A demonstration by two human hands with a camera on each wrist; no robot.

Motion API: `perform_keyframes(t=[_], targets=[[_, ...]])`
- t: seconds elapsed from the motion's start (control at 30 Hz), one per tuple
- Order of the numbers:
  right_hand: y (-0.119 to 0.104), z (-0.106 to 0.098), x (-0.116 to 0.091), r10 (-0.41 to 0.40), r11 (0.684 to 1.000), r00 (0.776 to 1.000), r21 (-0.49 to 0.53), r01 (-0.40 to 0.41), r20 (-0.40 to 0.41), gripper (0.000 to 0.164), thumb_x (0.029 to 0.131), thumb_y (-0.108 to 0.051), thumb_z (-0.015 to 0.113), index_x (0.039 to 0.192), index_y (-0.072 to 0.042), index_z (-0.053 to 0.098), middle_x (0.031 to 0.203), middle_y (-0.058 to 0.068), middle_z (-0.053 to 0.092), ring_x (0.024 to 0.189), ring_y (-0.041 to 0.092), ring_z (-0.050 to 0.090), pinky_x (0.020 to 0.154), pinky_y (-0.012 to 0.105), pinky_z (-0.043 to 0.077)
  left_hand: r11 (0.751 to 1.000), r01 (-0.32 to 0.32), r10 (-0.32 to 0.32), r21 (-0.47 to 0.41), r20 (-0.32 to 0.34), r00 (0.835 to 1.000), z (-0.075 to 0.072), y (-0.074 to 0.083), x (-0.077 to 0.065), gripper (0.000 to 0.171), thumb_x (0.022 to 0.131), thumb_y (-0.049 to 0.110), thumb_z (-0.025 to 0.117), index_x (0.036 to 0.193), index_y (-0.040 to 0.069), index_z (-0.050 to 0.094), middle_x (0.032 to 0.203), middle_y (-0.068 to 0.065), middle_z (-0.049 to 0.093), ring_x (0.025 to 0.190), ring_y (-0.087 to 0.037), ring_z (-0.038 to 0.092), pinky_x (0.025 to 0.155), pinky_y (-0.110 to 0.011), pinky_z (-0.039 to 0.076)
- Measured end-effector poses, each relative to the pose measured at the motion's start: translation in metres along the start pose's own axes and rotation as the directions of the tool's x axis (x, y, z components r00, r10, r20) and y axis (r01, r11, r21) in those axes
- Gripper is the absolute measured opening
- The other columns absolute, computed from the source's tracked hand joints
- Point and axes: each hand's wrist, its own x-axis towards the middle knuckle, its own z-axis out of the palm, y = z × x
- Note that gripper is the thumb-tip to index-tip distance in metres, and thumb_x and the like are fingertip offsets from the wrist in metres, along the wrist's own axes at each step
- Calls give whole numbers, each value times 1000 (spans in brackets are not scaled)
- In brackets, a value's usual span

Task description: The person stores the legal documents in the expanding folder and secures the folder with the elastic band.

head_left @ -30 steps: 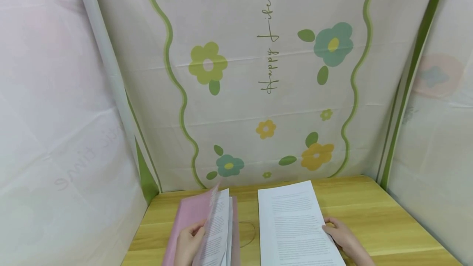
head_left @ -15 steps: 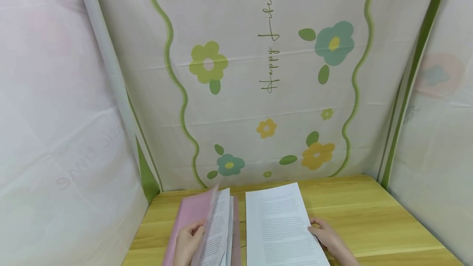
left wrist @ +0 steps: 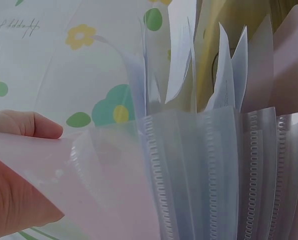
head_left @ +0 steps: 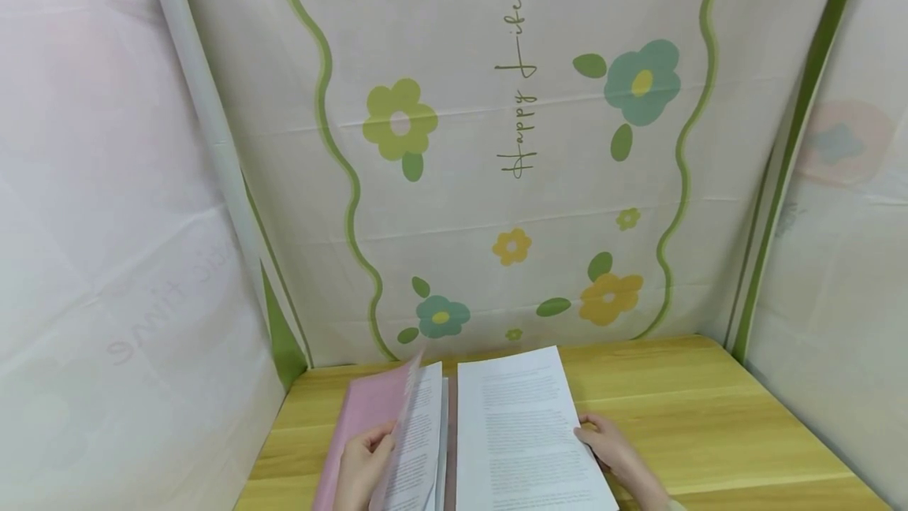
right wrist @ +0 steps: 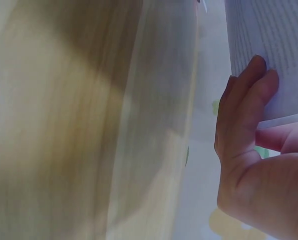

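Note:
On the left of the table, a pink expanding file folder [head_left: 372, 404] stands spread, printed pages [head_left: 418, 424] inside it. My left hand [head_left: 363, 464] pinches the edge of its pink front cover [left wrist: 114, 205] between thumb and fingers. Translucent pockets [left wrist: 188, 165] with ridged edges fan out in the left wrist view, and paper sheets [left wrist: 181, 50] stick up from them. Printed paper [head_left: 525, 432], one sheet or a thin stack, is held at its right edge by my right hand [head_left: 613, 452]. Its left edge is close beside the folder; in the head view it covers part of the folder's right side.
A wooden table [head_left: 709, 432] extends to the right of the paper. Flower-patterned cloth [head_left: 454, 203] hangs behind the table, with pale cloth walls [head_left: 142, 259] on both sides.
My right hand has moved left with the paper, bringing it up beside the folder. The thin cord loop on the table is now hidden in the head view. My left hand stays put.

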Motion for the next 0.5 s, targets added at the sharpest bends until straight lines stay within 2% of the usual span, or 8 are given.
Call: perform_keyframes(t=[0.3, 0.4, 0.5], targets=[[-2, 8, 5, -30, 999, 999, 28, 29, 27, 38, 99, -10, 47, 123, 20, 45, 84, 5, 72, 68, 13, 68, 61, 29, 56, 1000, 11, -11, -1, -13, 1000, 2, 0, 0, 33, 88, 12, 60, 113, -6, 71, 97, -17, 77, 82, -14, 65, 64, -19, 48], [-2, 11, 7, -33, 999, 999, 16, 33, 17, 37, 98, -9, 48, 121, 19, 46, 81, 5, 71, 64, 12, 66, 57, 27, 54, 1000, 15, -15, -9, -8, 1000, 2, 0, 0, 33, 88, 12, 61, 114, -5, 71, 96, -17, 77, 82, -14, 65, 64, -19, 47], [-2, 14, 8, -32, 999, 999, 4, 32, -4, 35, 96, -9, 49, 118, 17, 49, 74, 3, 69, 55, 8, 59, 49, 23, 48, 1000, 19, -19, -11, -2, 1000, 1, 0, 0, 33, 88, 13, 61, 114, -5, 71, 95, -16, 77, 82, -13, 65, 65, -19, 47]])
